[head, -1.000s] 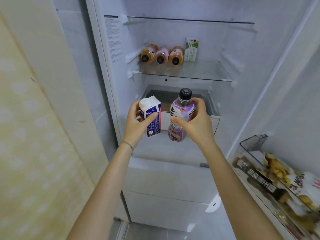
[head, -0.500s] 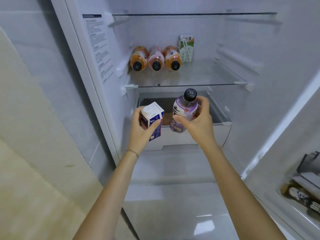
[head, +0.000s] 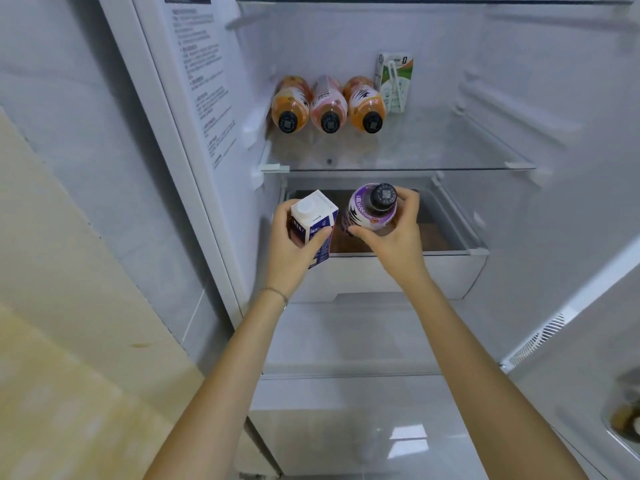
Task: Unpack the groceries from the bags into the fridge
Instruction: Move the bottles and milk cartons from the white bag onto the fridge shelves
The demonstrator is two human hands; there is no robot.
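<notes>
My left hand (head: 292, 249) grips a small blue and white carton (head: 313, 221) with a white round cap. My right hand (head: 398, 239) holds a purple bottle (head: 369, 211) with a black cap. Both are held side by side in front of the open fridge, below the front edge of the glass shelf (head: 433, 157). On that shelf lie three orange and pink bottles (head: 329, 105) with caps facing me, and a green and white carton (head: 394, 81) stands upright to their right.
Behind my hands sits an open clear drawer (head: 464, 233) with a brown bottom. A closed white drawer front (head: 346, 427) lies below. The fridge door (head: 606, 393) stands open at the right, its bin holding packets. A tiled wall is on the left.
The view has come closer to the fridge and tilted down. Both hands with the carton and bottle have moved forward, towards the shelf and the open drawer.
</notes>
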